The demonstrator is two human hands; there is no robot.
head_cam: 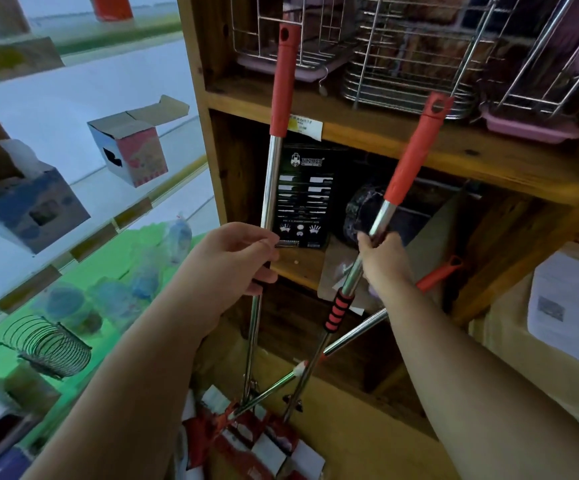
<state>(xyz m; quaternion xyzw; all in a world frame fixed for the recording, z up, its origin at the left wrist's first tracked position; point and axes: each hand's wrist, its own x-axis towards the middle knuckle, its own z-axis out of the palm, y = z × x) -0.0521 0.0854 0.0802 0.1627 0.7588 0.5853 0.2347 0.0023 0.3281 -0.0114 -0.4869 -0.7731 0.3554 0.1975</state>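
Two mops with steel poles and red plastic top grips stand in front of a wooden shelf unit (419, 147). My left hand (236, 258) grips the steel pole of the left mop (269, 178), which stands nearly upright. My right hand (383, 259) grips the pole of the right mop (409, 161), which leans to the right; a red-and-black ribbed sleeve (339, 308) sits on the pole just below that hand. Both mop heads in red-and-white wrappers (257, 441) rest on the floor. A third mop (435, 275) lies slanted behind my right forearm.
Wire dish racks (409, 64) on pink trays fill the upper shelf. A black knife-set box (303, 195) and a dark bundle (364, 209) stand on the middle shelf. Left, white shelves carry cardboard boxes (132, 147) and a wire coil rack (52, 344). A cardboard carton (565, 306) is at right.
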